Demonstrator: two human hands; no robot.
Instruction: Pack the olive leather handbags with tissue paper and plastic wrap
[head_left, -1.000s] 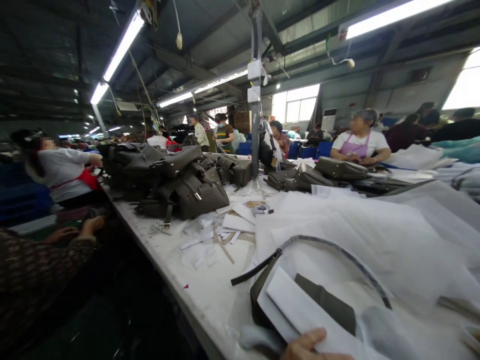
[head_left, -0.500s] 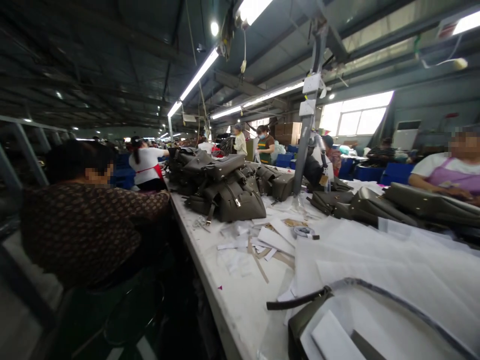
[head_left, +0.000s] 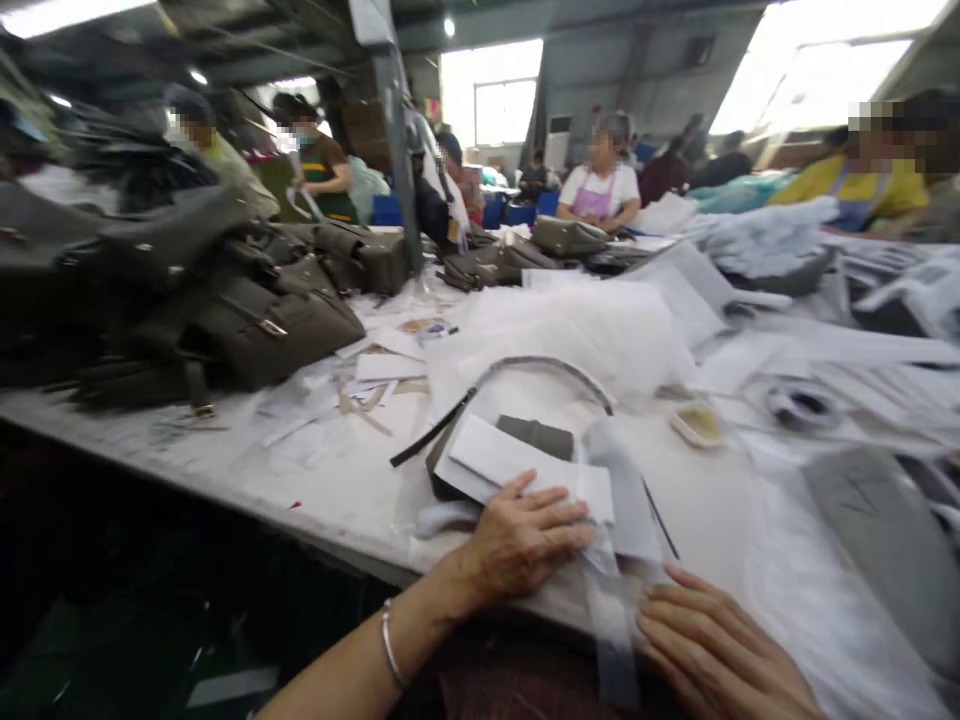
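My left hand [head_left: 529,540] lies with fingers spread on a white rectangular sheet [head_left: 540,465]. Under that sheet is a dark olive bag [head_left: 444,455], partly covered by white wrapping. Its long strap [head_left: 551,360] arches away from me, part of it wrapped. A clear plastic strip [head_left: 611,620] hangs over the table edge between my hands. To the right of the strip, my right hand [head_left: 724,640] has its fingers stretched out at the edge, with no held object visible. What lies beneath its palm is hidden.
A pile of olive bags [head_left: 277,325] covers the left of the table [head_left: 352,510]. White sheets [head_left: 570,320] spread behind the strap. A small yellowish dish [head_left: 697,425] and a tape roll [head_left: 802,405] sit rightward. A metal post [head_left: 401,170] rises beyond; co-workers sit across.
The view has swung right and down toward the table in front of me. Both my hands have come into view, the left one resting on the white sheet over the bag.
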